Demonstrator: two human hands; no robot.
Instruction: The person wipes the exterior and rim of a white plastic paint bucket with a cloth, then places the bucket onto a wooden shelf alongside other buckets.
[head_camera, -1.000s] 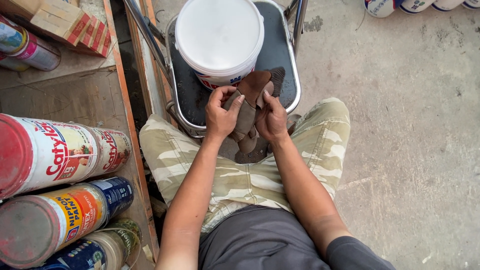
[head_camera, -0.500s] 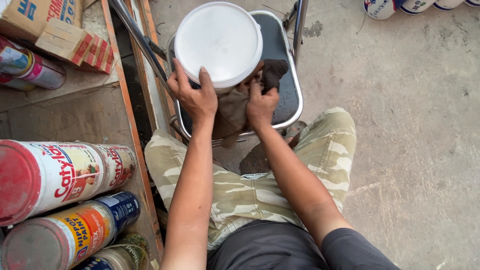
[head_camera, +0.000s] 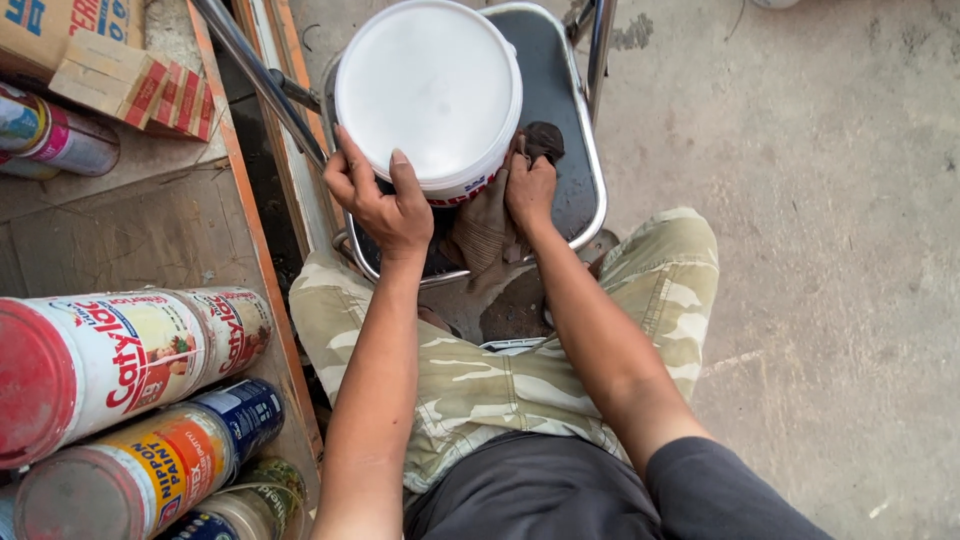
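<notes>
Head view: a white round plastic bucket with a white lid (head_camera: 428, 95) stands on the dark seat of a chrome-framed metal chair (head_camera: 580, 170). The left hand (head_camera: 385, 205) grips the bucket's near left side, fingers spread against its wall. The right hand (head_camera: 528, 185) presses a crumpled brown cloth (head_camera: 482, 230) against the bucket's near right side, fingers clamped on the cloth. Cylindrical paint cans (head_camera: 130, 345) lie on their sides on the wooden shelf (head_camera: 130, 230) at left.

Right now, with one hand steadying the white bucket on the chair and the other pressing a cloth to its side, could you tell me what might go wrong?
1. The white bucket sits toward the front of the chair seat; pressure from the right hand might slide or tip it.
2. The left hand grips only the rim, so its hold may slip.
3. The brown cloth hangs over the seat edge and might drop.
</notes>
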